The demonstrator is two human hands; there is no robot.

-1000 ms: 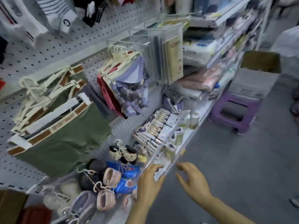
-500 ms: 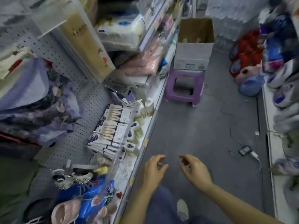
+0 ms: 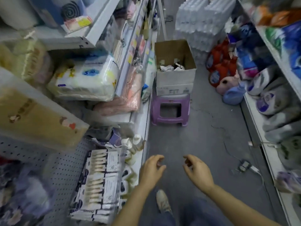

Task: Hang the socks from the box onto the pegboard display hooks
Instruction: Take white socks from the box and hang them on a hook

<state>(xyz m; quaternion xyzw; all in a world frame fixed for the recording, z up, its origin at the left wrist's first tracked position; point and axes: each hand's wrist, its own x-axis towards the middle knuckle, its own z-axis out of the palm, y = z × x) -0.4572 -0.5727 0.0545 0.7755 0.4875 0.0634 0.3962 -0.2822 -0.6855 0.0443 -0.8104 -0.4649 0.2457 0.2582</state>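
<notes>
An open cardboard box (image 3: pixel 175 79) stands on a purple plastic stool (image 3: pixel 171 110) down the aisle, with pale and dark packaged socks (image 3: pixel 169 67) lying in its bottom. Both my hands hang in front of me over the grey floor, well short of the box. My left hand (image 3: pixel 151 172) has loosely curled fingers and holds nothing. My right hand (image 3: pixel 197 172) is likewise relaxed and empty. A strip of white pegboard (image 3: pixel 63 162) shows at the lower left, partly covered by hanging goods.
Shelves of packaged goods (image 3: pixel 84 79) line the left side, with carded items (image 3: pixel 101 183) low down. Detergent bottles (image 3: pixel 218 69) and stacked water packs (image 3: pixel 202 22) stand at the far right. A charger and cable (image 3: pixel 244 165) lie on the floor.
My view has swung right, away from the pegboard of hanging clothes, to look down the aisle at the box. Both hands stay empty in front of me.
</notes>
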